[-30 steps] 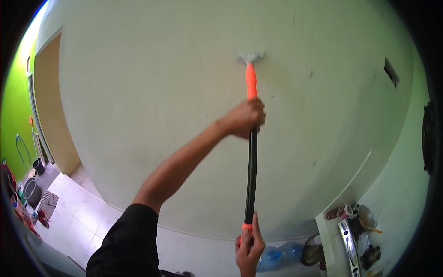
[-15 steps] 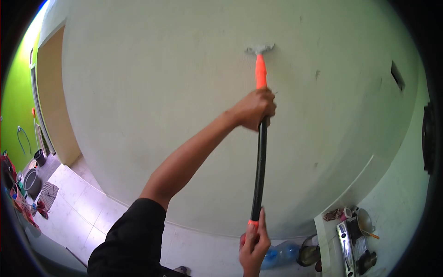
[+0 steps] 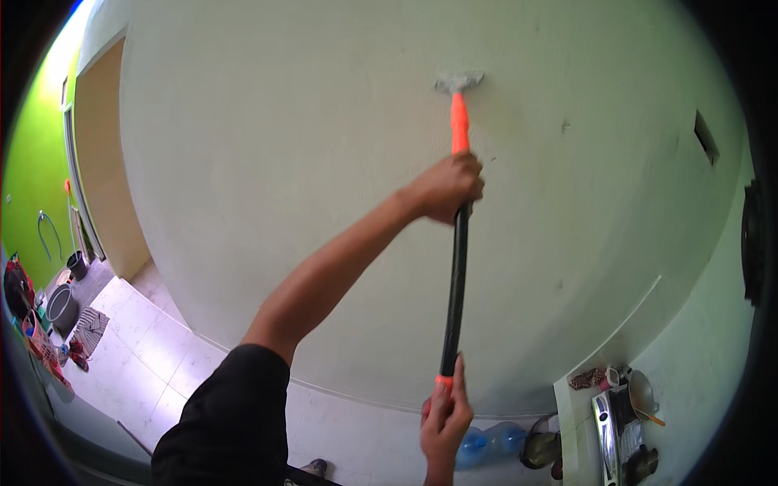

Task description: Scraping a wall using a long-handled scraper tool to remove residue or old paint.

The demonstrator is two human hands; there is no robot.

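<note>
Head view: both hands, left (image 3: 448, 188) and right (image 3: 444, 417), clamp the scraper pole (image 3: 456, 283); the blade (image 3: 459, 81) could gouge the wall (image 3: 284, 146) if tilted.

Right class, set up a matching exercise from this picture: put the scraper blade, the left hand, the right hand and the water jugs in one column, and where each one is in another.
Things:
1. scraper blade
2. left hand
3. right hand
4. blue water jugs

Places:
A. bottom end of the pole
B. on the floor by the wall
C. flat against the wall
D. top of the pole's black part

Pairs: 1-C, 2-D, 3-A, 4-B
</note>
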